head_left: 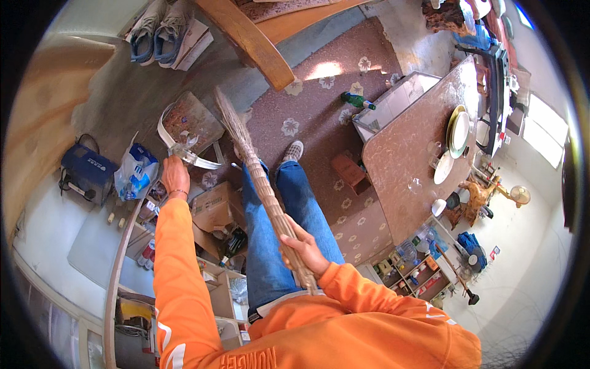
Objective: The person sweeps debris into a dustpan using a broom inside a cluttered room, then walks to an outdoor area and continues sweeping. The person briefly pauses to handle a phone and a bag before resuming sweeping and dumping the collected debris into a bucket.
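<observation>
My right hand (303,248) grips the bound handle of a straw broom (255,169), whose bristles (230,117) reach down to the grey floor beside a dustpan. My left hand (174,174) holds the white handle of that dustpan (190,120), a flat tray with brown dust and scraps on it. I wear orange sleeves and blue jeans, and one checked shoe (294,150) stands on a maroon flowered carpet (319,104).
A blue-white bag (136,171) and a blue box-like device (86,171) sit at left. Cardboard boxes (215,206) lie by my legs. A brown table (418,154) with plates stands right. A green bottle (357,101), grey sneakers (158,31) and a wooden beam (249,38) lie ahead.
</observation>
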The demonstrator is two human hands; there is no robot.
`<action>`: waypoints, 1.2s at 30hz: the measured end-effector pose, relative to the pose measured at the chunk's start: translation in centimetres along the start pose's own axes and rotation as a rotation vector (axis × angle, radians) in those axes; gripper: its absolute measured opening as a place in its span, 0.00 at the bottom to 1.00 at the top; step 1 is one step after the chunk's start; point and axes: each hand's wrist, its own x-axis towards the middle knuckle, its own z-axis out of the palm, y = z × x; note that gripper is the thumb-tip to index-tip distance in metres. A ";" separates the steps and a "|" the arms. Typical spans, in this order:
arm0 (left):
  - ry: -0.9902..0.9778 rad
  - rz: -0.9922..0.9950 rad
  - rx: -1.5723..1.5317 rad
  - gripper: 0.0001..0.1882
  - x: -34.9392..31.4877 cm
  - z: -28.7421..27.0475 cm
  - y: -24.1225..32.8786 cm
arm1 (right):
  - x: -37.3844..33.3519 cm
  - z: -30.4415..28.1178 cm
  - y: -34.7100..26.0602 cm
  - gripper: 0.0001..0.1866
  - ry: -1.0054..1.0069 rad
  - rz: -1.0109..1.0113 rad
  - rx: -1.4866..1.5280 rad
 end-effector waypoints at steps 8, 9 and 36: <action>-0.023 -0.048 -0.003 0.10 0.2 -0.3 0.1 | -4.0 -5.2 -2.7 0.36 0.323 -0.162 -0.062; -0.006 -0.022 0.004 0.09 0.2 0.0 0.0 | -2.9 -6.1 -2.8 0.36 0.363 -0.175 -0.109; 0.105 0.013 -0.074 0.06 -0.1 1.1 -0.7 | 1.8 2.8 0.9 0.39 0.014 -0.076 -0.319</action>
